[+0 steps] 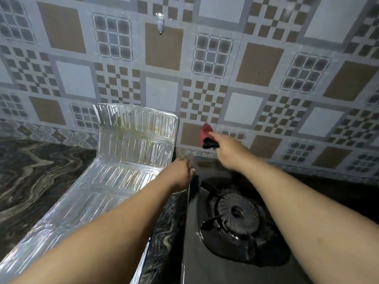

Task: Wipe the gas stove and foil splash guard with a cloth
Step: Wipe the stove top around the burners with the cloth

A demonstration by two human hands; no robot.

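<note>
Right hand (227,148) grips a red-and-black cloth (208,136) against the tiled wall (258,64), above the stove's (231,214) far edge. Left hand (182,173) reaches to the stove's far-left corner; grip cannot be told. Foil splash guard (123,160) lies on the countertop (37,173), left of stove.

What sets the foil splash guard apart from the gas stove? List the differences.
The foil splash guard is shiny, ribbed silver; the gas stove is smooth, dark and glossy. The guard is folded, one panel flat and another upright at the wall; the stove lies flat, bearing a burner. Both sit on the marbled counter.
</note>
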